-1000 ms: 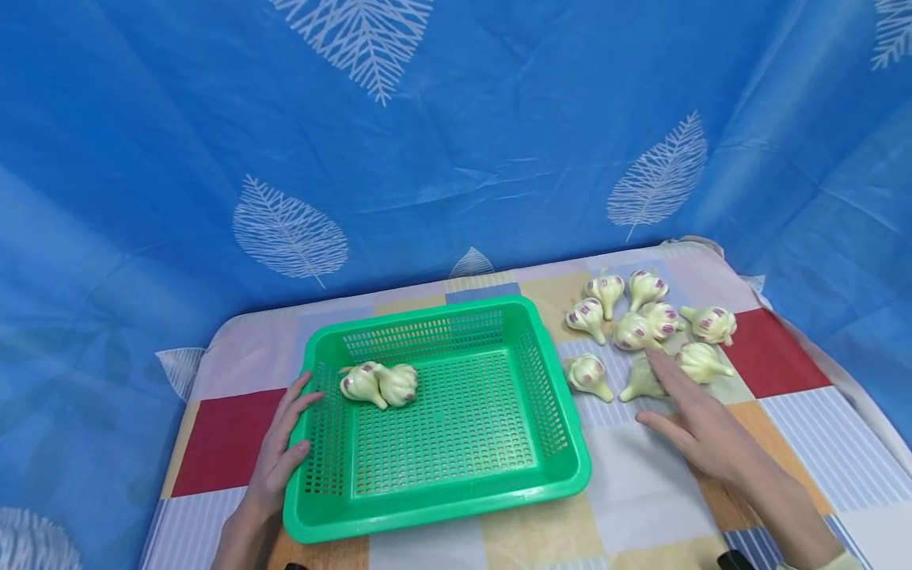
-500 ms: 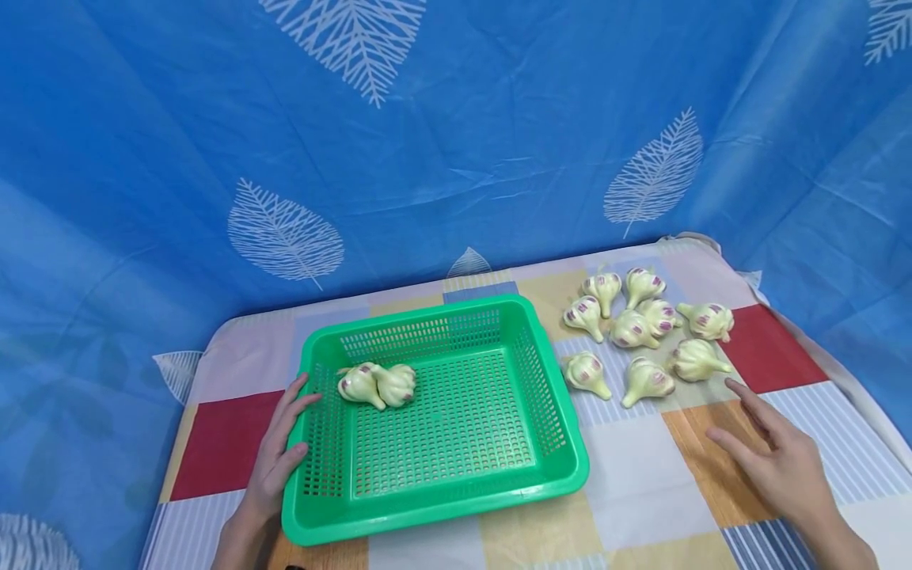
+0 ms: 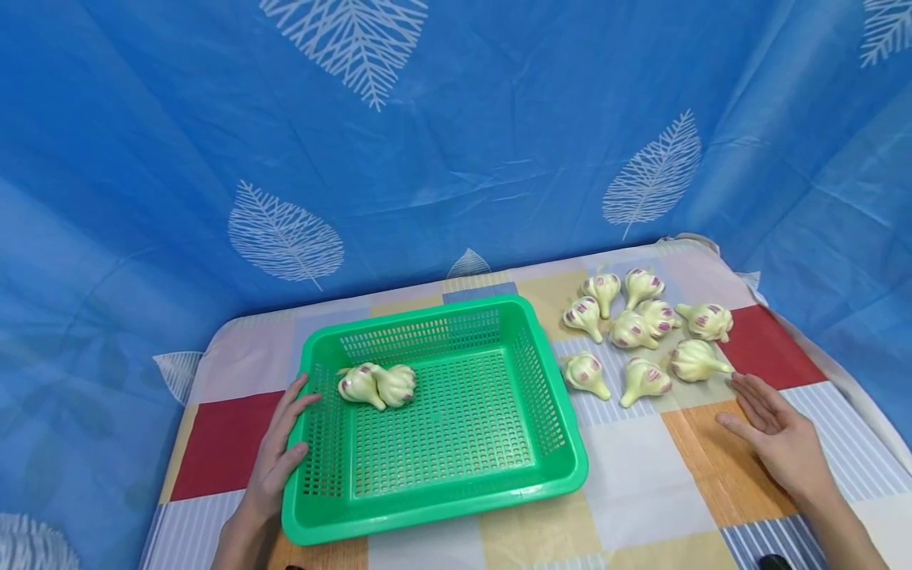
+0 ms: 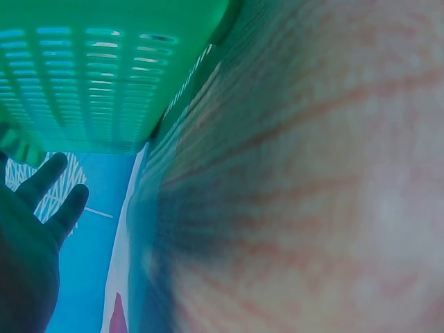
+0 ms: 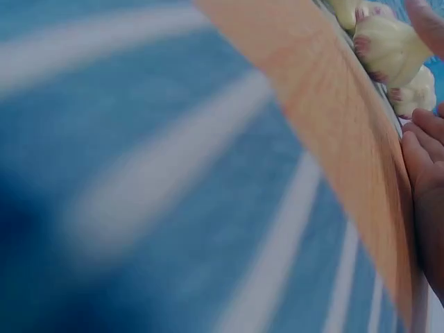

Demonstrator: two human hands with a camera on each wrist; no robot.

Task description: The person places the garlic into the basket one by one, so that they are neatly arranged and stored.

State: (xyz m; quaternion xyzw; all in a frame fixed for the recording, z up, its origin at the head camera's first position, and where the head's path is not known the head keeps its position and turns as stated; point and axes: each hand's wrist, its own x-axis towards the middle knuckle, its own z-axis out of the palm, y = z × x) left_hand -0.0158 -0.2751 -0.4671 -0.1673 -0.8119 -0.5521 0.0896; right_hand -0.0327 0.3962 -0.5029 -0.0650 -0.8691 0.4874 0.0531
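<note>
The green plastic basket (image 3: 456, 503) has slotted walls and stands left of the table's middle. Inside it, against the left end, two garlic bulbs (image 3: 396, 385) lie touching. My left hand (image 3: 274, 455) rests at the basket's left rim with its fingers extended; in the left wrist view, the hand (image 4: 31, 243) shows beside the slotted wall. On the right, my right hand (image 3: 780, 435) lies on the cloth with relaxed fingers and holds nothing. Its fingertips are close to the stem of a garlic bulb (image 3: 694, 361); touching or not, I cannot tell.
Several more garlic bulbs (image 3: 634, 328) lie loosely grouped right of the basket, one (image 3: 587, 374) close to its right rim. A patchwork cloth (image 3: 634, 475) covers the table. Behind hangs a blue curtain (image 3: 456, 158) with white leaf prints.
My right hand has drawn back from above the garlic bulbs to the right and down onto the cloth, and its fingers have come together. My left hand and the basket stay put.
</note>
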